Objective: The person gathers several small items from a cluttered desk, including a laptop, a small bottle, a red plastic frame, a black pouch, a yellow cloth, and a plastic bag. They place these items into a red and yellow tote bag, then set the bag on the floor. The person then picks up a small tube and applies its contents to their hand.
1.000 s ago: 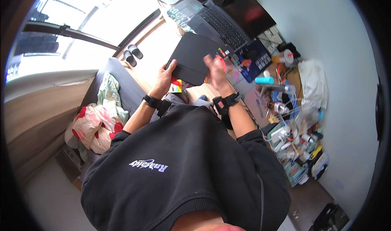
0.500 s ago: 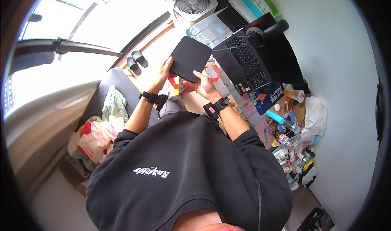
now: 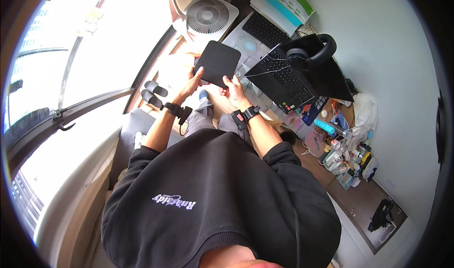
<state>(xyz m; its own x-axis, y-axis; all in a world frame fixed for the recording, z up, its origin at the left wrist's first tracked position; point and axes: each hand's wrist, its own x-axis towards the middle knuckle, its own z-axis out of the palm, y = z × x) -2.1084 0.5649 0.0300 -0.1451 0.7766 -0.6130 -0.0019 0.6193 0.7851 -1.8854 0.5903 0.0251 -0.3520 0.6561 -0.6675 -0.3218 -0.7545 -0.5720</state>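
Observation:
A flat black panel (image 3: 217,62) with rounded corners is held up in front of me, above the floor between the window and the desk. My left hand (image 3: 191,81) grips its lower left edge, thumb on the top face and the other fingers partly hidden underneath. At its lower right edge, my right hand (image 3: 234,92) pinches the panel between thumb and fingers. Both wrists carry black straps with small devices on them. To the right of the panel, an open laptop (image 3: 283,74) stands on the desk with black headphones (image 3: 312,52) hung over its screen.
A white air purifier (image 3: 210,15) with a round grille stands beyond the panel. Black slippers (image 3: 153,93) lie by the window frame. Bottles, cables and a blue cylinder (image 3: 324,126) crowd the desk on the right. A grey cushioned seat (image 3: 135,126) is at my left.
My view has shifted, with the laptop and window appearing turned. Both hands still hold the panel. The red and yellow thing seen beneath it before no longer shows; a blue shoe does.

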